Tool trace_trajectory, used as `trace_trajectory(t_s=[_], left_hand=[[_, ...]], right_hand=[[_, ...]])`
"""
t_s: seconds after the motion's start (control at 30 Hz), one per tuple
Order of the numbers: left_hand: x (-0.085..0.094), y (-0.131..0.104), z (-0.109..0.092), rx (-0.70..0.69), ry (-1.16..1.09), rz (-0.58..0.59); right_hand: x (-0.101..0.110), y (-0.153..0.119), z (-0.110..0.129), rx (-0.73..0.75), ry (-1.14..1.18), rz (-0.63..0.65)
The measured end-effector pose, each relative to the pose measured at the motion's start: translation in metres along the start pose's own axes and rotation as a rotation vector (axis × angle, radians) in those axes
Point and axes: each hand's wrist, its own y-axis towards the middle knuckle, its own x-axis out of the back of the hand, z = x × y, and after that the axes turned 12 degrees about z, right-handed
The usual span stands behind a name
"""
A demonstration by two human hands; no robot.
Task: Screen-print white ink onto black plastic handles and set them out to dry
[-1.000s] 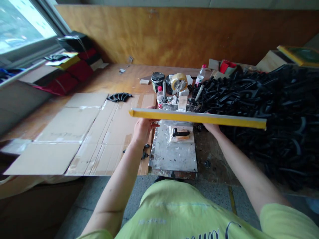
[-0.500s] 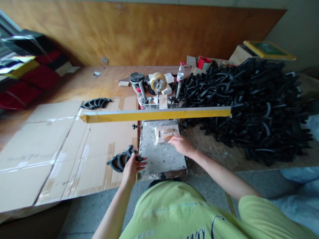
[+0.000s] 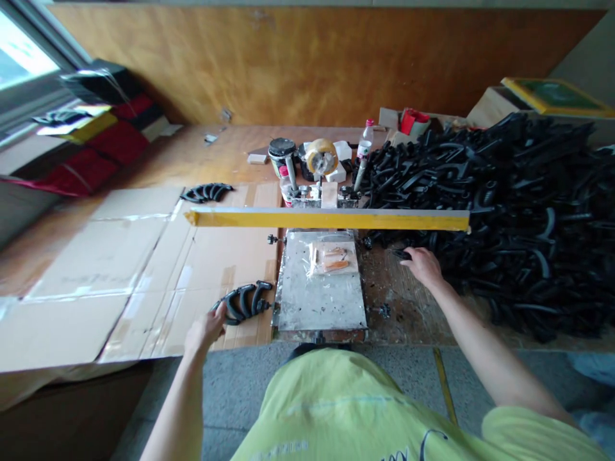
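Note:
On the cardboard lies a row of black curved parts (image 3: 244, 303), just left of the metal plate. At the row's left end my left hand (image 3: 204, 331) has its fingers closed on a curved part. My right hand (image 3: 423, 265) is right of the plate, pinching a small black part (image 3: 400, 254) beside the big pile of black parts (image 3: 519, 192). The grey metal plate (image 3: 321, 304) between my hands carries a taped-down block (image 3: 353, 261) with wood-coloured pieces on it.
A long yellow-edged bar (image 3: 327, 219) spans above the plate's far edge. Behind it stand a tape roll (image 3: 321, 157), a black-lidded tub (image 3: 282, 151) and a bottle (image 3: 366, 141). Another row of black parts (image 3: 209, 192) lies on the cardboard (image 3: 144, 256). Knobs (image 3: 384, 310) flank the plate.
My right hand has left the taped block and moved right to the black parts. My left hand has shifted left along the row, which now lies on the cardboard. The view has turned slightly left.

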Motion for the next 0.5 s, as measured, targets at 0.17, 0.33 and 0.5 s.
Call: trace_trajectory(t_s=[0.17,0.33,0.5], left_hand=[[-0.005,-0.039,-0.139,-0.602,-0.537,-0.070],[-0.012,-0.078,-0.239,-0.973,-0.855,-0.032],[-0.012,-0.090,-0.225,-0.981,-0.834,-0.033]], right_hand=[[0.000,0.017,0.130,0.439,0.229,-0.156],[-0.007,0.022,0.203,0.650,0.112,-0.110],[0.010,0.021,0.176,0.631,0.203,-0.099]])
